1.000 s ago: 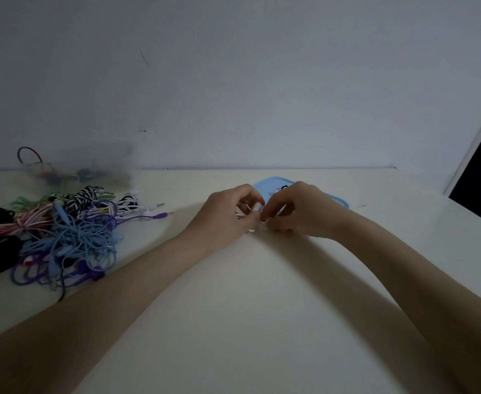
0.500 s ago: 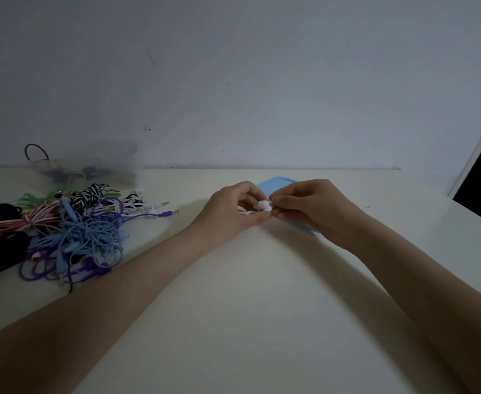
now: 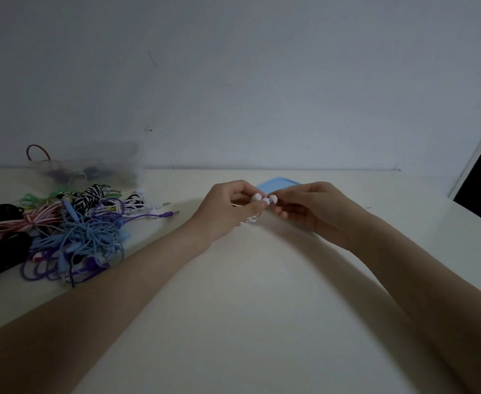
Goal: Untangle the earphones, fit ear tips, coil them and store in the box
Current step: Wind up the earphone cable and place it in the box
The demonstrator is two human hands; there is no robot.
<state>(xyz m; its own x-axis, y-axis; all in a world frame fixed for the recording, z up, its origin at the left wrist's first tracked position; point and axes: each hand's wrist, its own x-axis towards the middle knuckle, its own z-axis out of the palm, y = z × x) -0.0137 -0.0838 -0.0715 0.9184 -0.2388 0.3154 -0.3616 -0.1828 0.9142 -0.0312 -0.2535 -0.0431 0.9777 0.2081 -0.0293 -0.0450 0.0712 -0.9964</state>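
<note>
Both hands meet above the middle of the pale surface, raised a little off it. The left hand curls its fingers round a white earphone, the bud showing above its thumb and the thin white cable looping out beneath its fingers. The right hand pinches a small white ear tip between thumb and forefinger, held right against the earphone. Behind the hands lies a flat blue lid, mostly hidden by them. At the far left a tangle of coloured earphones sprawls on the surface, blue, purple, black, red-striped and zebra-striped cables mixed together. Just behind it, against the wall, stands a clear plastic box with some cables inside
</note>
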